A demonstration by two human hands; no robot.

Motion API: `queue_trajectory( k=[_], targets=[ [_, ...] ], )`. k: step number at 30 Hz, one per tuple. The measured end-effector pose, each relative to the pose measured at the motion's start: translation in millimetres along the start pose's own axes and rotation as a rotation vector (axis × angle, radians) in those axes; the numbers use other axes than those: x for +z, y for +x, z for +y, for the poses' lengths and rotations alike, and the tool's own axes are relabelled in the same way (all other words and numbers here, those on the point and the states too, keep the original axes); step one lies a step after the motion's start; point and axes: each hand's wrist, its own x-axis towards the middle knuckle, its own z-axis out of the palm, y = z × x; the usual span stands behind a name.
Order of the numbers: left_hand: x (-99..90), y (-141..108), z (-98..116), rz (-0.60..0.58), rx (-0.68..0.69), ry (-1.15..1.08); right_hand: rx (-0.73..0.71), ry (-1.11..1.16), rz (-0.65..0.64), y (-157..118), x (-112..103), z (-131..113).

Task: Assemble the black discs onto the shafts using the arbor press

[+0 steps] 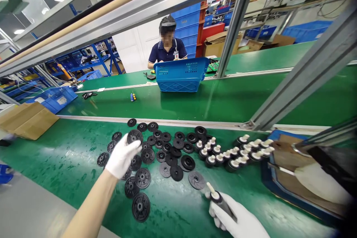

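Note:
My left hand (122,157), in a white glove, pinches a black ribbed disc (134,136) by its edge, just above the bench. Around and beneath it lie several similar discs (143,178), some overlapping. At the lower right my gloved right hand (232,215) is wrapped round a black cylindrical part (226,207) whose white shaft points up and left. Flat grey-black impellers (196,180) and smaller black rings lie between the hands. Beyond the right hand stands a group of black parts with upright white shafts (234,163).
A blue-rimmed tray (266,189) sits at the right, beside a metal post (295,78). On the green conveyor are a blue basket (180,76) and small screwdrivers (133,97). A cardboard box (28,121) is at the left. Across the line sits a person (167,50).

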Motion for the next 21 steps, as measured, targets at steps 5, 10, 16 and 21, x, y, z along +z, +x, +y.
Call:
queue_trajectory(
  k=[5, 10, 16, 21],
  targets=[
    [62.9, -71.1, 47.6, -0.265, -0.336, -0.834, -0.024, 0.256, 0.004, -9.7, -0.8, -21.4],
    [102.9, -93.0, 62.8, -0.332, -0.443, -0.925, -0.072, 0.444, 0.009, -33.9, -7.9, -36.2],
    [127.3, -104.4, 72.4, -0.441, -0.483, -1.009, -0.078, 0.444, 0.023, -64.6, -13.5, -32.5],
    [140.1, -107.9, 70.9, -0.561, -0.607, -1.315, -0.065, 0.416, -0.004, -82.2, -11.0, -32.1]
  ],
)
